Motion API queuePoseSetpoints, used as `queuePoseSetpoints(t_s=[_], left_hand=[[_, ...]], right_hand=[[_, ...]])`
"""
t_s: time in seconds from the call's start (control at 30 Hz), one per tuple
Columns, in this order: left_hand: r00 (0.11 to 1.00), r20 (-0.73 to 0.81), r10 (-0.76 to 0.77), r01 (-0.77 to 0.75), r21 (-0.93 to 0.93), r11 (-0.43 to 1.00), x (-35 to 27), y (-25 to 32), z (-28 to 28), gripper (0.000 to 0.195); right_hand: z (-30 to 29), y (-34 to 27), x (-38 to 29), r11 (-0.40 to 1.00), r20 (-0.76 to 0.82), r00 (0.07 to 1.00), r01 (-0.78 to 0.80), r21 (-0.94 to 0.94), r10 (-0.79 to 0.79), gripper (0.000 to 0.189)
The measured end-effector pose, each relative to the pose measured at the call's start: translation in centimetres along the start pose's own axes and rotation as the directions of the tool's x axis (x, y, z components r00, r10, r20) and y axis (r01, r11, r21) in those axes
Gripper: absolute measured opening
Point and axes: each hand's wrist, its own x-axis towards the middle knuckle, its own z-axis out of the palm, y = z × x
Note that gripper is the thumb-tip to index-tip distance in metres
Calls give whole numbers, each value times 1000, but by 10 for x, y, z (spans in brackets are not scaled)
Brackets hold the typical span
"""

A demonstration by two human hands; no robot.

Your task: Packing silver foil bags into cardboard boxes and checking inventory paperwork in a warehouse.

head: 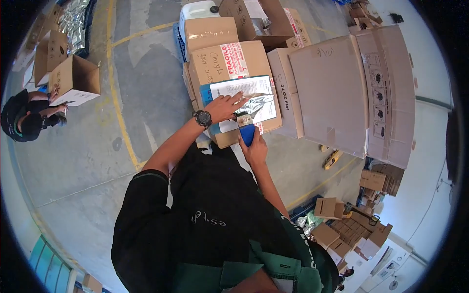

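Observation:
My left hand [225, 108], with a black watch at the wrist, lies with spread fingers over a silver foil pouch [256, 104]. Beneath the pouch are printed white sheets [269, 113] on a blue board [206, 95], probably a clipboard. A small dark item shows by the left thumb, too covered to name. My right hand [254, 148] grips a blue block-shaped object [247, 134]. A small beige piece [244, 119] sits at its far end, close to the pouch's near edge. Under the board stands a taped cardboard box [212, 66] with a red-and-white fragile label.
Large cartons [329, 99] stand to the right. Behind are an open cardboard box [238, 16], a white jerrycan [196, 11] and a blue pallet [179, 42]. At far left a person [25, 117] handles another open box [80, 77]. A yellow tool [332, 160] lies on the floor.

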Motion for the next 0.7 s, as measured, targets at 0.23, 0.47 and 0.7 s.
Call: queuePoseSetpoints(t_s=[0.23,0.47,0.7], left_hand=[[999,-24,22,-19,105,994,-14,40,9,94],[988,-143,-54,57,18,998,-22,73,35,79],[974,-210,88,-71,87,994,-35,76,68,67]], right_hand=[[-52,-34,-27,969,226,961,-108,-222,159,84],[-53,-61,18,918,491,846,5,-397,207,69],[-12,-90,15,753,355,864,-41,-656,357,46]])
